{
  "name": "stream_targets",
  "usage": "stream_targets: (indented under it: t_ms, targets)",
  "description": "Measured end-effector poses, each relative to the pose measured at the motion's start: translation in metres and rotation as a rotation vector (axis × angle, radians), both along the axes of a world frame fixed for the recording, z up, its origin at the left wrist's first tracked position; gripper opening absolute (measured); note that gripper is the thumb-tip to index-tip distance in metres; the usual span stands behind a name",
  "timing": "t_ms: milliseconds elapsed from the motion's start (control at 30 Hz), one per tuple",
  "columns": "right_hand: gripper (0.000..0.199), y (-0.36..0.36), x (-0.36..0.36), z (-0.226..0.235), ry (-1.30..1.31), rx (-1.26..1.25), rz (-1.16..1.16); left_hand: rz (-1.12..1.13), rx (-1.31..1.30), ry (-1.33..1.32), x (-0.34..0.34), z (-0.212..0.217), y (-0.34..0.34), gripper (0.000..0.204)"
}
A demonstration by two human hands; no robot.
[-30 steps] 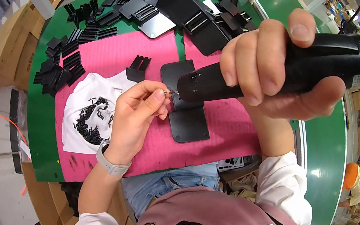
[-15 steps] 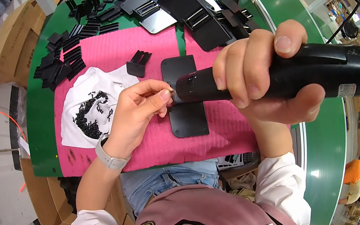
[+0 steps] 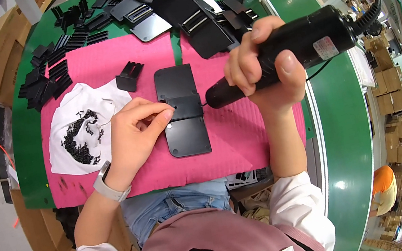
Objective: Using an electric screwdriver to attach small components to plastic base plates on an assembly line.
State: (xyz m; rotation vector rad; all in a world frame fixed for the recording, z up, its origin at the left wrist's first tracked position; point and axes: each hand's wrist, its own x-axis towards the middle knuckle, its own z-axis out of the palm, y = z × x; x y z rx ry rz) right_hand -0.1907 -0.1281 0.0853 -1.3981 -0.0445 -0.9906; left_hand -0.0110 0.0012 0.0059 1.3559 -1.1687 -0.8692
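Observation:
My right hand [image 3: 269, 68] is wrapped around a black electric screwdriver [image 3: 305, 45], tilted with its cable end up to the right. Its thin bit [image 3: 204, 104] points left, at the right edge of a black plate assembly. That assembly has a black panel [image 3: 174, 83] on the far side, another panel [image 3: 188, 138] on the near side and a raised black bracket [image 3: 186, 107] between them. My left hand [image 3: 133, 137] pinches thumb and forefinger together at the bracket's left edge; whatever is between the fingertips is hidden.
Pink corrugated sheets [image 3: 246, 139] cover part of the green table [image 3: 31, 171]. Black screws [image 3: 78, 144] lie on a white cloth [image 3: 64, 160] at left. A loose ribbed black piece [image 3: 130, 76] sits beyond my left hand. Black parts [image 3: 206, 33] are heaped along the far side.
The screwdriver has pulled back to the right, from over the bracket to beside its right edge, uncovering it. My left fingers remain pinched near the left edge. The whole view has shifted slightly.

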Motion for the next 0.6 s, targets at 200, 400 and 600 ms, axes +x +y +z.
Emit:
stream_targets:
  t_ms: [200,400,600]
  targets:
    - [0.039,0.001,-0.002,-0.002,0.041,-0.032,-0.039,-0.025,-0.04,-0.101,-0.009,0.001,-0.004,0.011]
    - [0.031,0.009,0.008,0.003,0.16,0.021,-0.112,-0.043,0.009,-0.106,-0.011,0.003,-0.005,0.01]
    - [0.03,0.005,0.019,0.001,0.18,-0.05,-0.069,-0.025,-0.037,-0.123,-0.01,-0.001,-0.004,0.01]
